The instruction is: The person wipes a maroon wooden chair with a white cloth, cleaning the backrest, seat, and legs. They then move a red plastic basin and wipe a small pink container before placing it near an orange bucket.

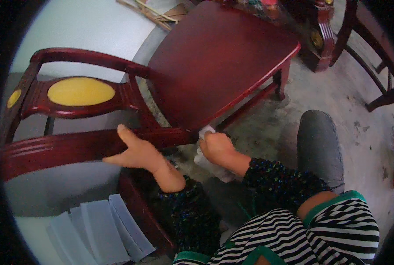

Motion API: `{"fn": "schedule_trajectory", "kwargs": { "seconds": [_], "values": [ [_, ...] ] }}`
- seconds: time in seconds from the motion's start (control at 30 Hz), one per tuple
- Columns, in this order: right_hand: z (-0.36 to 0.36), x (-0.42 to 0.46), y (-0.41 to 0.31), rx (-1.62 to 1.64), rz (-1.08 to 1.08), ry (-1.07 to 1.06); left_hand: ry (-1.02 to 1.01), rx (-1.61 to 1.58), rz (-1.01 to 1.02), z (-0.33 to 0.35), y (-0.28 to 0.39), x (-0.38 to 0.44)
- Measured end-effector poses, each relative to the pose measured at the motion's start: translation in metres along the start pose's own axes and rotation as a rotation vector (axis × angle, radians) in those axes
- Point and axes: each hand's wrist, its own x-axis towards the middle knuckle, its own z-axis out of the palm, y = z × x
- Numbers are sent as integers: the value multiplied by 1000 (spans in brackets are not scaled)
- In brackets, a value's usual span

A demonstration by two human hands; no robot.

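Observation:
A dark red varnished wooden chair lies before me, its seat (217, 63) at the upper middle and its backrest, with a yellow oval panel (81, 91), at the left. My left hand (137, 154) spans the chair's side rail (64, 145), thumb at the upper edge and a finger at the lower edge. My right hand (218, 149) is closed around a crumpled white cloth (206, 162), held against the rail's end near the seat corner. Part of the cloth is hidden by the fingers.
Pale flat sheets (97, 228) lie at lower left beside a dark red wooden piece (144, 208). Another dark wooden chair (375, 59) and a carved furniture leg (324, 39) stand at upper right. Thin wooden strips (150, 13) lie by the wall. My knee (319, 145) is at right.

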Motion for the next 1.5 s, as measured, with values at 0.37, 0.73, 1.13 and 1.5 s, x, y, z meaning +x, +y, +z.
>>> {"fn": "schedule_trajectory", "kwargs": {
  "seconds": [0.37,0.73,1.13,1.5],
  "values": [
    [-115,25,83,628,2,865,47,135,175,-4,-31,36],
    [-67,43,78,639,-84,1106,89,104,172,0,-17,33],
    [-53,4,162,489,585,491,134,234,144,0,-38,28],
    [-306,139,221,774,114,461,80,97,47,12,19,11]
  ]
}}
